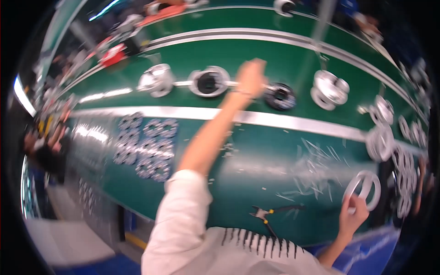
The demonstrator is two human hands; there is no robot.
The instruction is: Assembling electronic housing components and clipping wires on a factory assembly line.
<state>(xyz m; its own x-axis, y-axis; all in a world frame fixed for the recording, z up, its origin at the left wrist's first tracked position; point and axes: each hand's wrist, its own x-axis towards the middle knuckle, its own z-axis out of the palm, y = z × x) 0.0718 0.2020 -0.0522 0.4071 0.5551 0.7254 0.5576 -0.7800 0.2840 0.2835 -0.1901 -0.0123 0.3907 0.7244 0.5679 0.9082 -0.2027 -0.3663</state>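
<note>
My left hand reaches far across the green conveyor, blurred, and its fingers are too smeared to read. Just right of it lies a dark round part. To its left sits a silver round housing with a dark centre. My right hand is low on the right, its fingers closed on the edge of white rings. These look like two overlapping rings. Cutting pliers with black and yellow handles rest on the table in front of me.
Silver parts stand on the conveyor at left and right. Metal rings lie in rows on the left of the table. Thin clear strips are scattered at right. More white rings pile at the right edge.
</note>
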